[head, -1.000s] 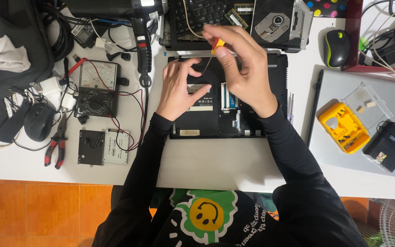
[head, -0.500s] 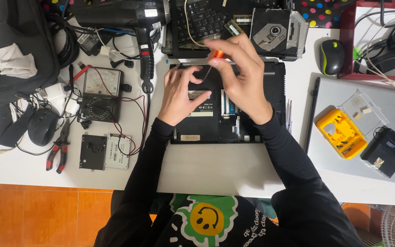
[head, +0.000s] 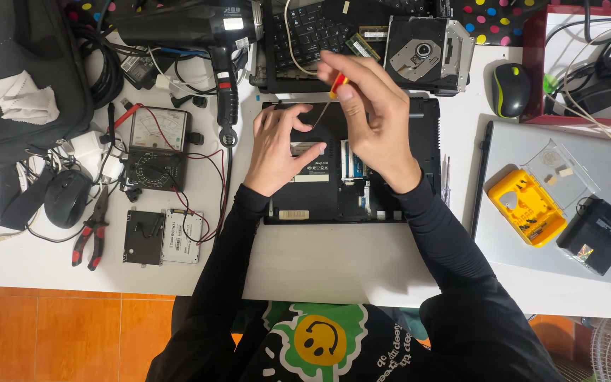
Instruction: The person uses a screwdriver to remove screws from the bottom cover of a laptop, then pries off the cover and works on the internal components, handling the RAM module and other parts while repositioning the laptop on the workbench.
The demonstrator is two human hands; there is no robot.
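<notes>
A black laptop point(head: 419, 141) lies upside down on the white table, its underside open. My right hand point(head: 369, 113) grips a small screwdriver point(head: 335, 89) with a red and yellow handle, its thin shaft pointing down at the far left part of the laptop. My left hand point(head: 277, 148) rests flat on the laptop's underside, fingers spread around the spot under the screwdriver tip. Both arms wear black sleeves.
Left of the laptop stand an analog multimeter point(head: 155, 145), a black hair dryer point(head: 199, 35), red pliers point(head: 90, 230), a drive point(head: 180, 235) and a mouse point(head: 66, 198). A keyboard point(head: 305, 32) and optical drive point(head: 426, 49) lie behind. A yellow bit case point(head: 525, 205) sits right.
My right hand has lifted the screwdriver slightly toward the far edge of the laptop. The left hand has stayed on the underside. The view has shifted a little.
</notes>
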